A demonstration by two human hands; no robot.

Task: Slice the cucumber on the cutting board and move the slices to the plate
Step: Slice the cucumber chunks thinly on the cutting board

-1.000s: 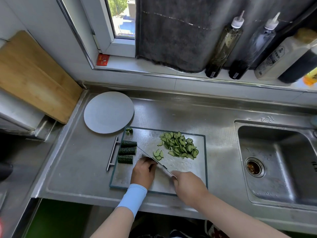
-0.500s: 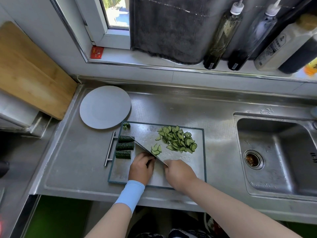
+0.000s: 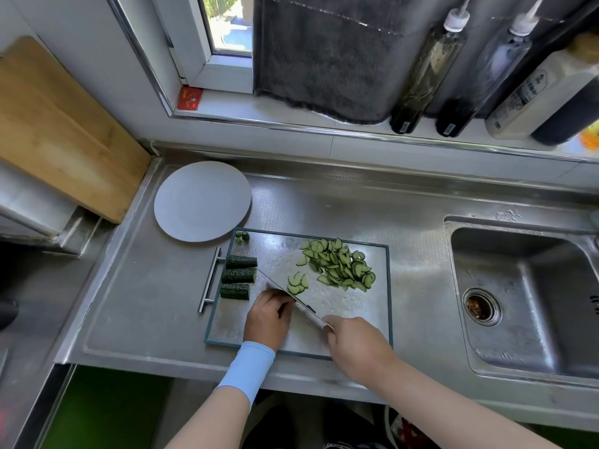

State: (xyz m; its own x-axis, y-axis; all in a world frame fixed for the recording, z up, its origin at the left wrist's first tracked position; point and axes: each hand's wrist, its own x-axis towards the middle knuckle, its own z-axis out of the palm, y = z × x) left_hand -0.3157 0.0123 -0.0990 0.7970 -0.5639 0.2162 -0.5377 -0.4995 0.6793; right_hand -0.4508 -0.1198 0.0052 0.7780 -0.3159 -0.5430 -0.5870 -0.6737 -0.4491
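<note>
Slicing on the cutting board (image 3: pixel 372 306), I grip the knife (image 3: pixel 285 291) in my right hand (image 3: pixel 353 343); my left hand (image 3: pixel 267 315) curls over a mostly hidden cucumber piece (image 3: pixel 282 308). I'd keep knuckles against the blade, cuts thin. Cut slices (image 3: pixel 340 265) heap nearby, none on the plate (image 3: pixel 202 200).

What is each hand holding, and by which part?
The right hand grips the knife by its handle. The left hand curls on the cutting board beside the blade; anything it holds is hidden.
</note>
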